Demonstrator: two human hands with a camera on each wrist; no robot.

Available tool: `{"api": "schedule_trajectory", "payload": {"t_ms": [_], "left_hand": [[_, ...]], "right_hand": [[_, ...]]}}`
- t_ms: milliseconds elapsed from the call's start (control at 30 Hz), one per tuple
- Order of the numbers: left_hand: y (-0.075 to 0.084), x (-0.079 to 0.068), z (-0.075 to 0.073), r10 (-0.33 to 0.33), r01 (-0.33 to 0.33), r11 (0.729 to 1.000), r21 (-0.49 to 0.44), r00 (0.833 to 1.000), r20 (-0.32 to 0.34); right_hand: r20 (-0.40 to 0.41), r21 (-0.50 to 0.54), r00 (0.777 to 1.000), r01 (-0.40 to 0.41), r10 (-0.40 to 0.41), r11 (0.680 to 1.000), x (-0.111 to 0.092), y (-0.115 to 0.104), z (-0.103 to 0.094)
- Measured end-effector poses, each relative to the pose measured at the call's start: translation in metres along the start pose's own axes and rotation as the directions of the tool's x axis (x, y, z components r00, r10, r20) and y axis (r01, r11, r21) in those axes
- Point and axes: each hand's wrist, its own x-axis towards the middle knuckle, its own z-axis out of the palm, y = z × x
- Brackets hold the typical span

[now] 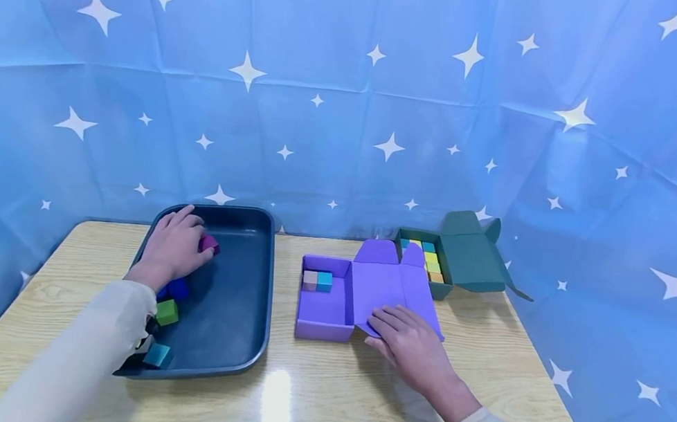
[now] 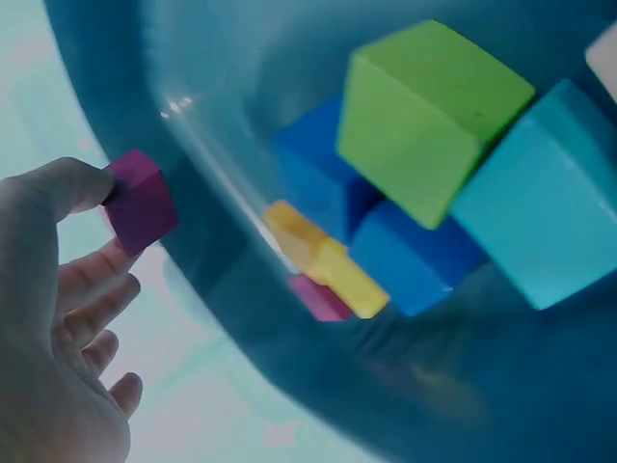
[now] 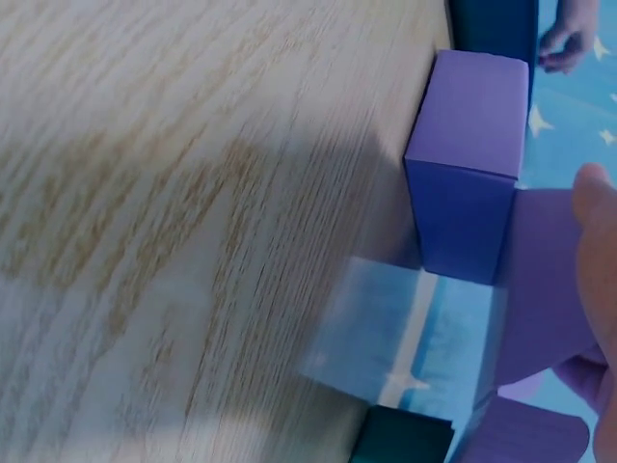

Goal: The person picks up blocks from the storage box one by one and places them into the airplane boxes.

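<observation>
My left hand is over the left side of a dark blue tray, pinching a magenta cube between thumb and index finger. Below it in the tray lie a green cube, blue cubes, a light blue cube and smaller yellow pieces. A purple box stands open to the right, holding a pink cube and a light blue cube. On the corner of its folded-back lid rests my right hand, its fingers extended.
Behind the purple lid, a dark green box holds several yellow, orange and blue cubes; its lid is folded out to the right. All stand on a wooden table. A blue star-patterned curtain encloses the back and sides.
</observation>
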Motion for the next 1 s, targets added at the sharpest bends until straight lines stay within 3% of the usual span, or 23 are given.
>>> {"api": "schedule_trajectory", "payload": {"t_ms": [200, 400, 700, 1000], "left_hand": [[0.021, 0.000, -0.014, 0.059, -0.060, 0.998, -0.010, 0.995, -0.079], [0.045, 0.004, -0.018, 0.099, -0.103, 0.994, -0.034, 0.989, -0.108], [0.095, 0.016, -0.019, 0.193, -0.195, 0.980, -0.041, 0.980, -0.042], [0.160, 0.034, -0.017, 0.319, -0.319, 0.948, -0.023, 0.947, 0.038]], "right_hand": [[-0.015, 0.010, 1.000, 0.010, -0.010, 1.000, 0.002, -0.001, 0.000], [-0.016, 0.025, 1.000, 0.026, -0.025, 0.999, 0.006, -0.005, -0.003], [0.004, 0.022, 0.999, 0.043, -0.043, 0.999, 0.007, -0.006, -0.002], [0.010, 0.036, 0.998, 0.054, -0.054, 0.998, 0.007, -0.005, -0.001]]}}
